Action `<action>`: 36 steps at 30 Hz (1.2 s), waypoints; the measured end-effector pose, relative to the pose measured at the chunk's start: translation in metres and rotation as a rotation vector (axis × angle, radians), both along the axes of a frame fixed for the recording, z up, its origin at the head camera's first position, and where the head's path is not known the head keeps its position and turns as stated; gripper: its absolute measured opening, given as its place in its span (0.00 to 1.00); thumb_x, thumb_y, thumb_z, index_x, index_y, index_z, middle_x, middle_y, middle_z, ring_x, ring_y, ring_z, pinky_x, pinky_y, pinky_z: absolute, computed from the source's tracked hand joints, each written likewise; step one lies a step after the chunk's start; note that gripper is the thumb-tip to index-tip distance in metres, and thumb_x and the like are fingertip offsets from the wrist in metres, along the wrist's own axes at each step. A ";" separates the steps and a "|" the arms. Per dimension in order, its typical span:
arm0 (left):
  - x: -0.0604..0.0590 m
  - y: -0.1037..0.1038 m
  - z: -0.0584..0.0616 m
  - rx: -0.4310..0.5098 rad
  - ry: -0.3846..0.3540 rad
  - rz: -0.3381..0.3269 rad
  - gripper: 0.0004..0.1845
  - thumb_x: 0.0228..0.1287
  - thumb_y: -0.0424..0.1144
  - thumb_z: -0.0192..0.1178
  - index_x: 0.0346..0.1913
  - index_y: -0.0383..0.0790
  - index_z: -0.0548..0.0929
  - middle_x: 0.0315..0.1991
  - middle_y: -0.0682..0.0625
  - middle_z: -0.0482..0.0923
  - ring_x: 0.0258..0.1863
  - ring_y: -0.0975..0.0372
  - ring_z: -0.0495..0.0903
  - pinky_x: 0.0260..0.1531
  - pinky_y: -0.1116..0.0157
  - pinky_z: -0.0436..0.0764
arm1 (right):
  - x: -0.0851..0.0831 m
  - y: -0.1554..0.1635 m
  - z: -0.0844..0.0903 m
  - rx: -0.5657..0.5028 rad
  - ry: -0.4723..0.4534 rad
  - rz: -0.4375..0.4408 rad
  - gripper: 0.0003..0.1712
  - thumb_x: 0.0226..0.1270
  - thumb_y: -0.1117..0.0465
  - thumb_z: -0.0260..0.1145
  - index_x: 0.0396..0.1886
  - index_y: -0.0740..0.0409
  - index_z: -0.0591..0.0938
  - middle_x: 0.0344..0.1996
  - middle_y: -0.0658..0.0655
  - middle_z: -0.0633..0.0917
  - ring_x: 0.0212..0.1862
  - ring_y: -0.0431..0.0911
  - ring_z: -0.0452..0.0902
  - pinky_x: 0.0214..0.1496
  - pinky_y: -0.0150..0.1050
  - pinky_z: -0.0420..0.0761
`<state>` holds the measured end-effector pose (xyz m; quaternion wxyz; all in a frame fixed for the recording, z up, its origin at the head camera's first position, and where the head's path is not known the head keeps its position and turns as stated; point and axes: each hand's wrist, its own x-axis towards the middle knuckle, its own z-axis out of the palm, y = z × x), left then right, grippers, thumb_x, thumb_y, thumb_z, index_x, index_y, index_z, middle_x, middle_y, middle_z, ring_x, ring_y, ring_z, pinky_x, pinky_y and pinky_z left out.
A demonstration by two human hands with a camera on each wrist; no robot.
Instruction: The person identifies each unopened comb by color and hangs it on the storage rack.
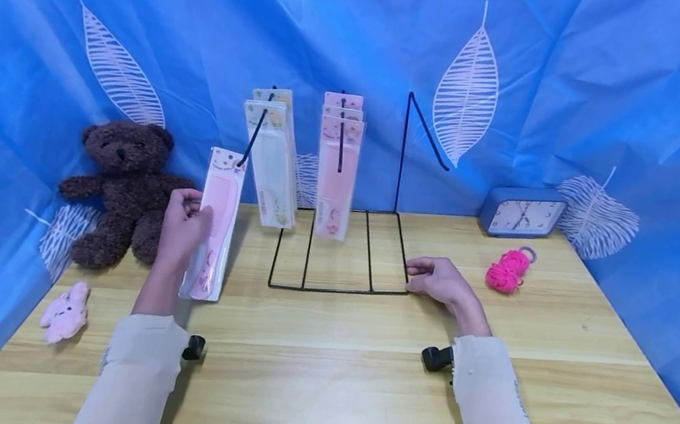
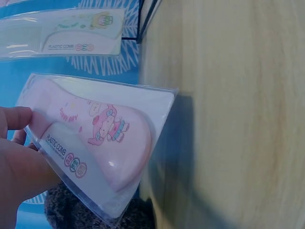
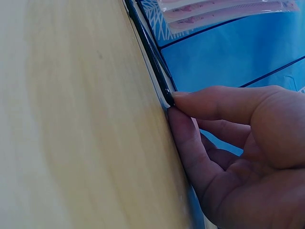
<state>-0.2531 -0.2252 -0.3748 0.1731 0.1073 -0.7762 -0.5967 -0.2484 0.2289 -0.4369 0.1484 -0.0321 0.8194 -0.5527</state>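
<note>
My left hand (image 1: 182,225) grips a packaged pink comb (image 1: 216,223) by its side edge, thumb on the front. The comb's top meets the tip of the rack's left hook (image 1: 252,137); whether the hook passes through the hole I cannot tell. Farther back on that hook hang pale green packaged combs (image 1: 271,165). The middle hook bears several packs, a pink comb (image 1: 335,182) foremost. With thumb and finger, my right hand (image 1: 444,282) pinches the front right corner of the black wire rack (image 1: 338,291), whose base lies on the table. Nothing hangs on the right hook (image 1: 431,134).
A brown teddy bear (image 1: 126,187) sits close beside my left hand, and a small pink plush (image 1: 65,312) lies nearer. To the right are a blue clock (image 1: 523,212) and a bright pink yarn bundle (image 1: 508,270). Blue cloth (image 1: 366,40) stands behind the wooden table (image 1: 314,384).
</note>
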 end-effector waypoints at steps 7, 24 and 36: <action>0.006 0.001 0.010 0.059 0.111 0.010 0.11 0.72 0.31 0.53 0.53 0.41 0.69 0.40 0.51 0.72 0.38 0.64 0.70 0.37 0.69 0.71 | 0.001 0.000 0.000 0.000 0.001 0.004 0.37 0.59 0.75 0.69 0.69 0.75 0.70 0.59 0.70 0.77 0.56 0.56 0.75 0.60 0.42 0.78; 0.031 0.016 0.053 0.209 0.392 -0.069 0.14 0.72 0.24 0.54 0.54 0.43 0.73 0.42 0.47 0.75 0.43 0.60 0.73 0.40 0.70 0.72 | 0.001 -0.001 0.000 0.005 0.000 0.004 0.36 0.58 0.75 0.69 0.68 0.75 0.70 0.57 0.69 0.77 0.55 0.55 0.76 0.59 0.41 0.78; 0.048 0.025 0.077 0.202 0.489 -0.102 0.13 0.72 0.24 0.55 0.54 0.41 0.73 0.43 0.45 0.76 0.45 0.57 0.76 0.41 0.67 0.75 | 0.001 -0.001 0.003 -0.009 -0.009 -0.007 0.36 0.59 0.75 0.68 0.69 0.75 0.69 0.58 0.69 0.76 0.54 0.54 0.76 0.58 0.39 0.79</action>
